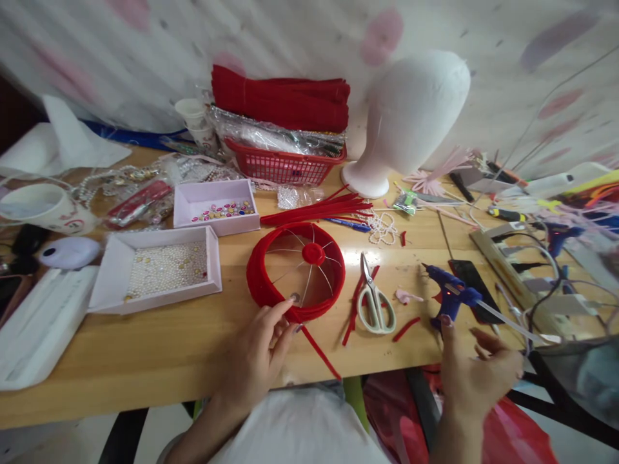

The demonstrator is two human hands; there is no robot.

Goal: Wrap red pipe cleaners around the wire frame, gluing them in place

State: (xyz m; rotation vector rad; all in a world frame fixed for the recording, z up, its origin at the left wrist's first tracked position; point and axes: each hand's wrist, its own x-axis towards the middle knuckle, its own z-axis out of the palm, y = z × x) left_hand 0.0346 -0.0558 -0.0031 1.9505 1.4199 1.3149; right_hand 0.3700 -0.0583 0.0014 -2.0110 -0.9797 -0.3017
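Note:
A round frame wrapped in red fuzzy strips (257, 276) lies on the table, thin wires running from its rim to a small red hub (313, 253). My left hand (265, 341) grips its near rim between thumb and fingers. From that spot a loose red strip (321, 352) trails toward the table edge. My right hand (476, 374) is open, fingers apart, just in front of a blue hot glue gun (447, 291) with a clear glue stick in its back. Whether the thumb touches the gun's handle, I cannot tell. Scissors with pale green handles (374, 306) rest between the frame and the gun.
White boxes of pearl beads (104, 280) and coloured gems (181, 203) stand on the left. Behind are a red basket (285, 169), red strips (314, 211) and a white foam head (416, 109). A power strip (507, 277) with cables and a black phone (467, 277) lie right.

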